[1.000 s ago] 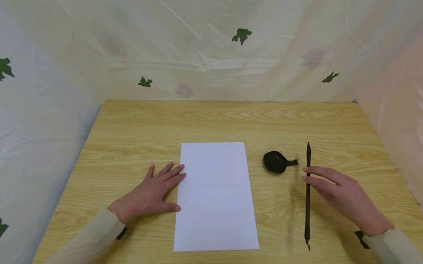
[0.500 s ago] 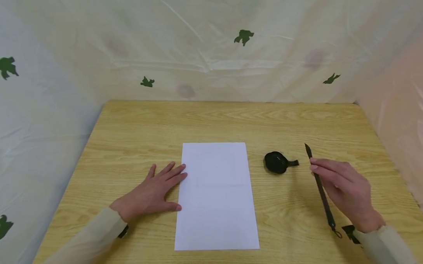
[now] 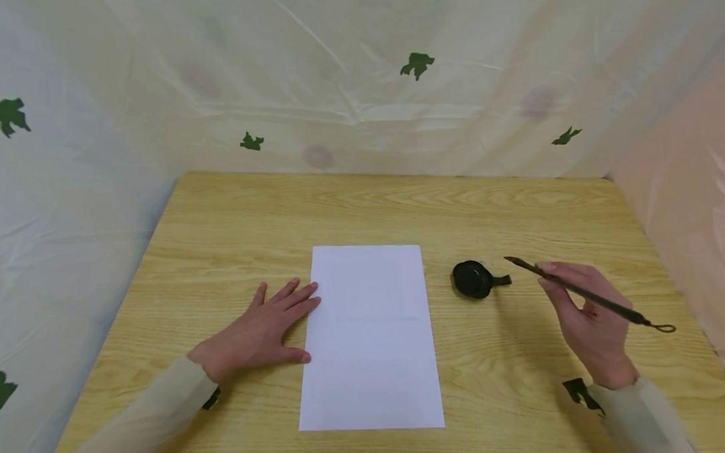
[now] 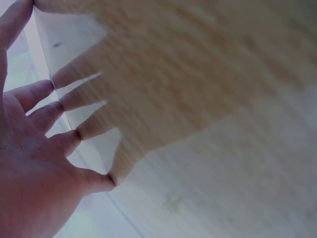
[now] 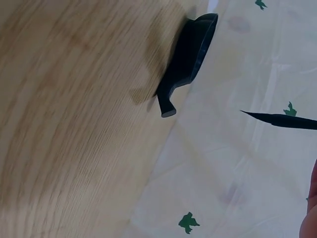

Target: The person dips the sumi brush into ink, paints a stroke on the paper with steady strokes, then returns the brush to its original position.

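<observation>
My right hand [image 3: 593,318] pinches a dark ink brush [image 3: 580,291] near its bristle end, above the table. The brush lies slantwise, its pointed tip [image 5: 260,117] to the left and its hanging loop [image 3: 664,328] to the lower right. A small black ink dish [image 3: 472,280] with a short handle stands just left of the tip; it also shows in the right wrist view. My left hand [image 3: 255,337] rests with spread fingers on the left edge of a blank white sheet of paper [image 3: 373,346]. In the left wrist view, the left hand's fingertips [image 4: 106,182] touch the surface.
The wooden table [image 3: 266,216] carries the paper and dish. Pale sheeting [image 3: 334,87] with green bird-like shapes hangs behind the table and along both sides. The dish stands between the paper and my right hand.
The brush has turned in my right hand from nearly upright in view to a slant, its tip swinging left toward the dish. My left hand, the paper and the dish have stayed put.
</observation>
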`<state>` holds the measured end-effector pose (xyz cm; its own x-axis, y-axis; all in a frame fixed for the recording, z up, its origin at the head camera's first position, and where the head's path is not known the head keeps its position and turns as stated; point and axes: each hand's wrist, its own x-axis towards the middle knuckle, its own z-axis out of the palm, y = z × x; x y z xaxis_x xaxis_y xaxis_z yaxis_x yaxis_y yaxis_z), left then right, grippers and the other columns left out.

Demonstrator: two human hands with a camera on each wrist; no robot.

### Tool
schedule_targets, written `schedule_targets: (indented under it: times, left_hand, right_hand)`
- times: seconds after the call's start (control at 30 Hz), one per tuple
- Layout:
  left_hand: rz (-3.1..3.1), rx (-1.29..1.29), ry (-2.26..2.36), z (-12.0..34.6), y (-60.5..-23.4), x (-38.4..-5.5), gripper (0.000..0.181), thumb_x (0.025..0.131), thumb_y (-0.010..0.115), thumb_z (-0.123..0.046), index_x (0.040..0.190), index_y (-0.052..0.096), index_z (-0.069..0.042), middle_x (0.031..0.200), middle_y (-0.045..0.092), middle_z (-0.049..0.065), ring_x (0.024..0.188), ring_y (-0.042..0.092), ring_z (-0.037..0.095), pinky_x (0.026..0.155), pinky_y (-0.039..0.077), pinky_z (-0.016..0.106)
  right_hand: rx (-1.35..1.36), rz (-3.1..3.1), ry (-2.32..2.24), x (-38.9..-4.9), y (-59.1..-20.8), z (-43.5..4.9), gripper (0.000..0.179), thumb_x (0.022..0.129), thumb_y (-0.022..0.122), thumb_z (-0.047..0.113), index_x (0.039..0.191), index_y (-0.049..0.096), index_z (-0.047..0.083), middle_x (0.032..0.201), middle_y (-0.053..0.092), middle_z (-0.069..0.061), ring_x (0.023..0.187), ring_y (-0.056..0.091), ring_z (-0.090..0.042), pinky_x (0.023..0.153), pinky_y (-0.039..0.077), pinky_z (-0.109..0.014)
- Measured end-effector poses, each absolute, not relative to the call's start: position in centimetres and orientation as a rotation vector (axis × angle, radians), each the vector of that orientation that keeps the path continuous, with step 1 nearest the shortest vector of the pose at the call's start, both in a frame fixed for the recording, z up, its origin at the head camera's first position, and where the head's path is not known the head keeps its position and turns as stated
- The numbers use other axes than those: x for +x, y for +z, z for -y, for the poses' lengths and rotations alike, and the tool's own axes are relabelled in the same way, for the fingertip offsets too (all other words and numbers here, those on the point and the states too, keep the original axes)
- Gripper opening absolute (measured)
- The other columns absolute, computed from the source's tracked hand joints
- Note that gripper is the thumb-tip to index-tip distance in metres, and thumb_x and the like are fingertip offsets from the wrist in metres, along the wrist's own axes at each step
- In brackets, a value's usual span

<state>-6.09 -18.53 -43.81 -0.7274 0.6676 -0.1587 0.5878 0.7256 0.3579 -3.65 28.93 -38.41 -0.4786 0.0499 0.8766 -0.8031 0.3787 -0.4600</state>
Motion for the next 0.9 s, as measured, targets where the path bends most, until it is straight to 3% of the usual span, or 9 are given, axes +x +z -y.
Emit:
schedule_targets:
  times: [0.3,0.6,0.9]
  left_hand:
    - [-2.644,0.977,0.426,18.5,-43.9,-6.0,0.097,0.085,0.077,-0.061,0.161,0.039,-0.014,0.172,0.023,0.002,0.158,0.015,0.035,0.115,0.007,0.076]
    - [-2.64,0.981,0.436,18.5,-43.8,-6.1,0.096,0.086,0.077,-0.061,0.161,0.039,-0.013,0.171,0.023,0.002,0.158,0.015,0.035,0.115,0.007,0.076]
    - [-2.64,0.997,0.445,18.5,-43.6,-6.0,0.095,0.086,0.077,-0.059,0.16,0.04,-0.012,0.171,0.025,0.004,0.157,0.016,0.039,0.113,0.01,0.079]
  right_hand:
    - [0.526,1.782,1.301,-3.9,-38.4,-28.7,0.017,0.093,0.075,-0.001,0.098,0.072,-0.017,0.099,0.077,-0.015,0.094,0.071,-0.012,0.091,0.052,-0.021]
    - [0.401,1.798,1.423,-4.6,-39.4,-29.1,0.014,0.091,0.067,-0.018,0.102,0.063,-0.026,0.102,0.075,-0.013,0.092,0.071,-0.012,0.087,0.054,-0.022]
    - [0.344,1.883,1.436,-5.3,-40.6,-29.6,0.017,0.09,0.064,-0.022,0.107,0.063,-0.025,0.103,0.075,-0.011,0.093,0.07,-0.013,0.086,0.053,-0.021]
